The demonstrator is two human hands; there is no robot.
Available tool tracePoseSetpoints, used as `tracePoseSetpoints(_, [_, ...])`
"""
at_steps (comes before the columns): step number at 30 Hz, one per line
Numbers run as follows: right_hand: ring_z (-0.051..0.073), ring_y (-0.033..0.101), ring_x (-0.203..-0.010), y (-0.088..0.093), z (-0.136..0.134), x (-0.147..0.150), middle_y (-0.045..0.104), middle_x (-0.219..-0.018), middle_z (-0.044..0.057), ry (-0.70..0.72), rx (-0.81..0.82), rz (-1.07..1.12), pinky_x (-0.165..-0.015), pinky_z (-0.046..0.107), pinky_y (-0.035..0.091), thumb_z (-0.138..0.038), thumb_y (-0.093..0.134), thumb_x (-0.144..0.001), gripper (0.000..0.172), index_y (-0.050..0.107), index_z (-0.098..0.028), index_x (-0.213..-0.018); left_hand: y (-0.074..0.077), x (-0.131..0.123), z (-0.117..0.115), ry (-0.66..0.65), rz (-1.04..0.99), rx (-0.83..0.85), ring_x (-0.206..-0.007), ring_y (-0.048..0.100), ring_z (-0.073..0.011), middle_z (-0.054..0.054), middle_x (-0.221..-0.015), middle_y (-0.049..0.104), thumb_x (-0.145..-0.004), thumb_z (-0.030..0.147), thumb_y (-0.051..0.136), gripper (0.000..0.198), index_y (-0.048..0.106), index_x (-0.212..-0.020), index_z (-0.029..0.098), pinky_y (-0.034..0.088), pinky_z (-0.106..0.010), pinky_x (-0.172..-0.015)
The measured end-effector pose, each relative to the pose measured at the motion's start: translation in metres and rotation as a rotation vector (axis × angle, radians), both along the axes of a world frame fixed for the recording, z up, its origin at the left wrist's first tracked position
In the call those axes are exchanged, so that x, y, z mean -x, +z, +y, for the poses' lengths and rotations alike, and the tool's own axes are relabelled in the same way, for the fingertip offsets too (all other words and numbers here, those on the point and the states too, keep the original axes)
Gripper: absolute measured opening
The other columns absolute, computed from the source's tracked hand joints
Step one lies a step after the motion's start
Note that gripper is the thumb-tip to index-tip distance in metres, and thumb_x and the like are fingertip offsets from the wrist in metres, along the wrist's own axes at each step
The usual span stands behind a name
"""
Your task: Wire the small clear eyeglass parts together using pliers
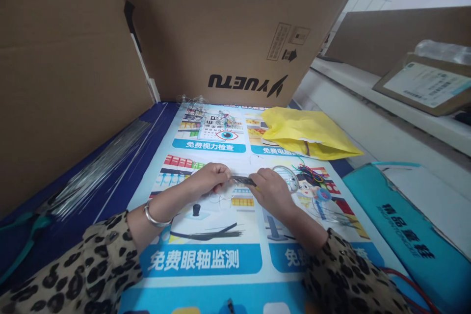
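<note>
My right hand (271, 190) is closed around a pair of pliers (243, 180), whose dark jaws point left toward my other hand. My left hand (212, 179) is pinched at the tip of the jaws, on what looks like a thin wire (225, 198) that curves faintly below the fingers. Both hands hover over a printed poster (165, 282). Just beyond the right hand lies a clear round dish (286, 179), with a bundle of coloured wires (311, 172) beside it. Dark thin strips (211, 233) lie near my left wrist.
Cardboard panels (221, 24) stand behind and to the left. A bundle of straight wires (105, 167) and teal-handled pliers (35, 233) lie left. Tangled wire (226, 120) and a yellow bag (312, 130) are at the back; a teal box (412, 235) is at right.
</note>
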State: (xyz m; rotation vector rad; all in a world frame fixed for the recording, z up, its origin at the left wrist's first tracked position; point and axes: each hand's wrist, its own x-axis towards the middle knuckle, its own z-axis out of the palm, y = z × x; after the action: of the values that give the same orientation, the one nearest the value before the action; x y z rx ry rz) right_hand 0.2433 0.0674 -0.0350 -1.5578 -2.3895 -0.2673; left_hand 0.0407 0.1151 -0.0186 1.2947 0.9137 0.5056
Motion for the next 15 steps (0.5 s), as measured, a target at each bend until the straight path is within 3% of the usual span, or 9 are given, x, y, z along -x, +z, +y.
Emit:
tracePoseSetpoints(9, [0.016,0.052,-0.077,0.001,0.001,-0.001,0.058,-0.077,0.002,-0.225,0.169,0.439,-0.068,0.026,0.038,-0.036,0.049,-0.080,0.019,0.058,-0.020,-0.082,-0.005,-0.003,0.004,0.190,-0.073,0.045,-0.035,0.041,-0.0050,0.005,-0.046,0.048,-0.070,0.032,0.056,0.017,0.052,-0.070,0.015,0.032,-0.018,-0.039])
tracePoseSetpoints(12, [0.014,0.054,-0.075,0.005,-0.001,0.003,0.060,-0.082,0.001,-0.202,0.269,0.669,-0.068,0.025,0.040,-0.036,0.052,-0.078,0.020,0.058,-0.020,-0.090,-0.005,-0.005,0.002,0.224,-0.081,0.072,-0.034,0.041,-0.0051,0.005,-0.045,0.047,-0.071,0.031,0.056,0.017,0.050,-0.068,0.015,0.033,-0.018,-0.039])
tracePoseSetpoints(15, [0.013,0.054,-0.072,0.005,-0.004,0.010,0.061,-0.083,0.000,-0.138,0.347,0.765,-0.065,0.024,0.041,-0.035,0.055,-0.075,0.026,0.057,-0.020,-0.097,-0.005,-0.008,-0.001,0.212,-0.101,0.093,-0.036,0.042,-0.0051,0.005,-0.046,0.047,-0.070,0.029,0.057,0.015,0.050,-0.067,0.015,0.035,-0.019,-0.040])
